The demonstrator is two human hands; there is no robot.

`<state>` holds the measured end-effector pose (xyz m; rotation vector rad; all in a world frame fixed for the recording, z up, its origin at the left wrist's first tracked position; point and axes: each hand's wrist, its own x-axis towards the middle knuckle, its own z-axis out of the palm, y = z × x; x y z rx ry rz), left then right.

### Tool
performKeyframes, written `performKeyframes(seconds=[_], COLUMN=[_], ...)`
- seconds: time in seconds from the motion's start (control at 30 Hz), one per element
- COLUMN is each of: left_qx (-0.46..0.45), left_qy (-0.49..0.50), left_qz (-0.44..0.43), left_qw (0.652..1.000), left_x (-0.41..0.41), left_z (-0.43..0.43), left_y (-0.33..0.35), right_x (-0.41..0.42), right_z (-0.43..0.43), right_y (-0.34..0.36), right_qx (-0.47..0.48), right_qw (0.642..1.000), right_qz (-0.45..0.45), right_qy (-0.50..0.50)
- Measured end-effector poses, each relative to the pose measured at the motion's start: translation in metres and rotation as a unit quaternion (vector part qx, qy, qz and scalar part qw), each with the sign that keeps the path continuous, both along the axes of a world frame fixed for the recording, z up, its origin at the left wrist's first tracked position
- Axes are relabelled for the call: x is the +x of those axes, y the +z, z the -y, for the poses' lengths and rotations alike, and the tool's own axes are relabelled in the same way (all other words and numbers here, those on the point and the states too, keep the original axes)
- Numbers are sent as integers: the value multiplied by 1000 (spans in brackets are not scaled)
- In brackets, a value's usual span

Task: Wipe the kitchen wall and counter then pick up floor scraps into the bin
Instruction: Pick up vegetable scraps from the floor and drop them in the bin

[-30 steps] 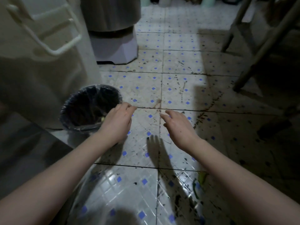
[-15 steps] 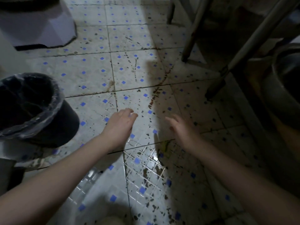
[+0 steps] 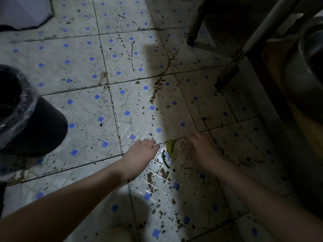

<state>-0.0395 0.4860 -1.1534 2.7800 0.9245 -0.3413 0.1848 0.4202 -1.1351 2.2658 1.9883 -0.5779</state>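
Observation:
Two scraps lie on the stained tiled floor between my hands: a yellow-green leaf piece (image 3: 170, 147) and a thin dark green strip (image 3: 165, 158) just below it. My left hand (image 3: 141, 151) hovers low over the floor just left of them, fingers relaxed and holding nothing. My right hand (image 3: 203, 147) is just right of the leaf in shadow, fingers loosely extended, nothing in it. The black bin (image 3: 40, 126) with a clear plastic liner stands at the far left, well away from both hands.
Metal table legs (image 3: 227, 74) stand at the upper right, with a large metal pot (image 3: 312, 55) at the right edge. A white appliance base (image 3: 24, 11) sits at the top left. The floor tiles are white with blue squares and dark stains.
The view has dropped closer to the floor and shifted right. Both hands have moved down toward the floor, and the green scraps now show between them. The bin has slid to the left edge.

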Motion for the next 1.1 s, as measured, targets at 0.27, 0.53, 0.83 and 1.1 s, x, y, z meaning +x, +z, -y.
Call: performKeyframes(seconds=[0.27,0.53,0.83,1.1], left_qx=[-12,-22,-20,-39], left_qy=[-55,-141,-142,-128], left_qz=[20,19,8,-1], left_qw=[998,990,990,991], left_x=[19,36,40,33], left_z=[2,-2,-3,-6], left_y=[-12,-24,-33,-25], right_x=[6,11,12,7], right_z=[0,1,6,2], right_y=[-19,-45,-54,-51], right_qx=[-6,-28,-50,-44], right_qw=[1000,999,998,997], right_qz=[-9,-36,-39,-58], right_qy=[4,-5,-6,-9])
